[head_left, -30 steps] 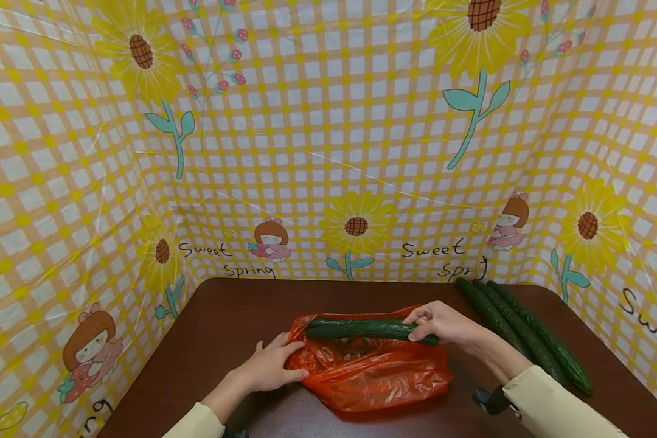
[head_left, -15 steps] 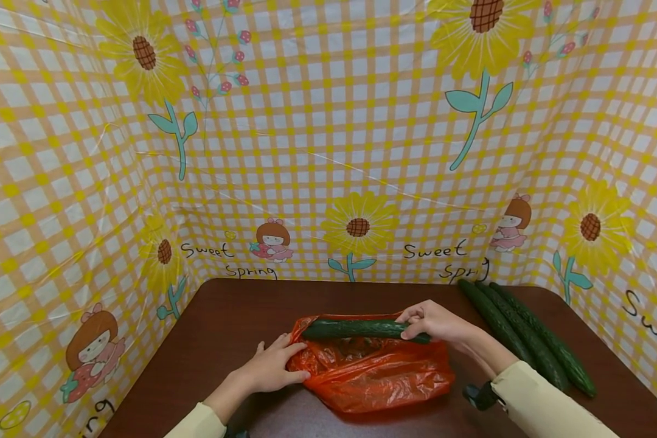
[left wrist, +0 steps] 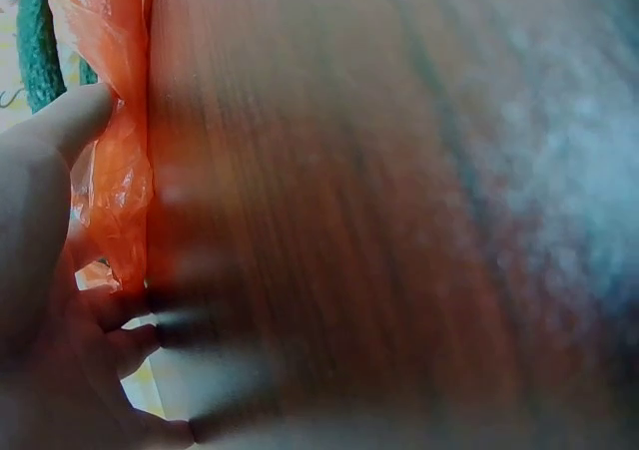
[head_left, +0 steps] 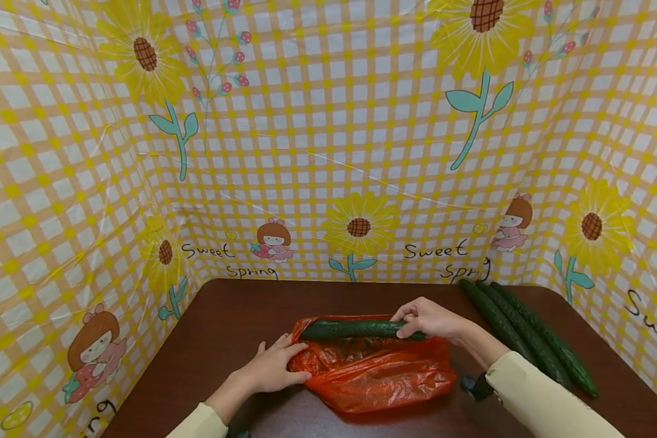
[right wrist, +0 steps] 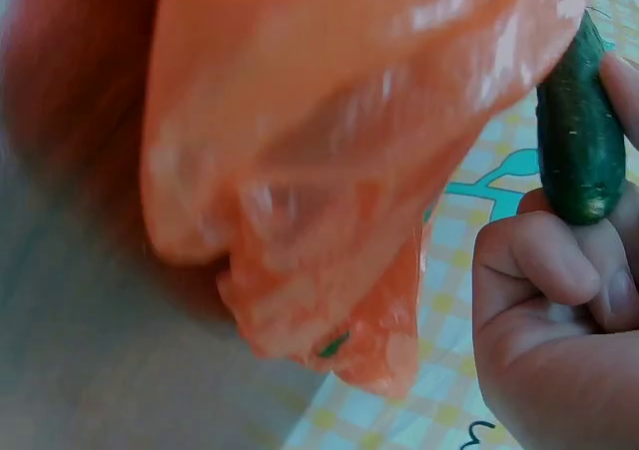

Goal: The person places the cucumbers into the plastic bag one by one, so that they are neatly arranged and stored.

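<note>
My right hand [head_left: 424, 319] grips a dark green cucumber [head_left: 350, 329] near its right end, thumb in front and fingers behind. The cucumber lies level across the mouth of a thin orange-red plastic bag [head_left: 383, 380], its left end inside the bag's left edge. In the right wrist view the cucumber's rounded tip [right wrist: 591, 206] sticks out between the curled fingers. My left hand [head_left: 274, 365] is spread at the left edge of the bag, thumb and index finger touching the plastic, the other fingers extended by the table. Dark shapes show dimly inside the bag.
Several more cucumbers [head_left: 525, 334] lie side by side on the right of the dark brown table [head_left: 241, 304], beyond my right forearm. Checked cloth walls [head_left: 306, 158] printed with sunflowers enclose the back and both sides.
My right hand has moved left with the cucumber, which has slid a little further left into the bag's mouth. My left hand stays on the bag's left edge.
</note>
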The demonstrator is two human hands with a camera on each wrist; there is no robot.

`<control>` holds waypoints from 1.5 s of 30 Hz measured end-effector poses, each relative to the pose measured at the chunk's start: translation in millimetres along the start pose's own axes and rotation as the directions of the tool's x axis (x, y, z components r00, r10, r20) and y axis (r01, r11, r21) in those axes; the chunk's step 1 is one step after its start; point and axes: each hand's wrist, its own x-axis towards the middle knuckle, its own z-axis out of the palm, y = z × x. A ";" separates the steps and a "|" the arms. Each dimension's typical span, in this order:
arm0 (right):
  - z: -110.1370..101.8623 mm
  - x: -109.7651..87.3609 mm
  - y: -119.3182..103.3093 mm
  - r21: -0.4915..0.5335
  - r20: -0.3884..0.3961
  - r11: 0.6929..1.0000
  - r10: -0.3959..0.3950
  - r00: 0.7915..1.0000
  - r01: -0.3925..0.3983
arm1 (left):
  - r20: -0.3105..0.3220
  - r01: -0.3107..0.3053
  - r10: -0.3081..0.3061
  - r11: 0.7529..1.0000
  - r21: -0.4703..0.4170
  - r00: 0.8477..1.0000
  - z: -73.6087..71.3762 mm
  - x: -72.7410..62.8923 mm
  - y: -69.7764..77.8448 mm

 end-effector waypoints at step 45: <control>34.9 -12.4 24.1 -0.607 -0.377 0.753 0.012 0.926 -0.256 | 0.041 0.017 -0.017 1.000 -0.015 0.999 -0.8 -0.1 -3.1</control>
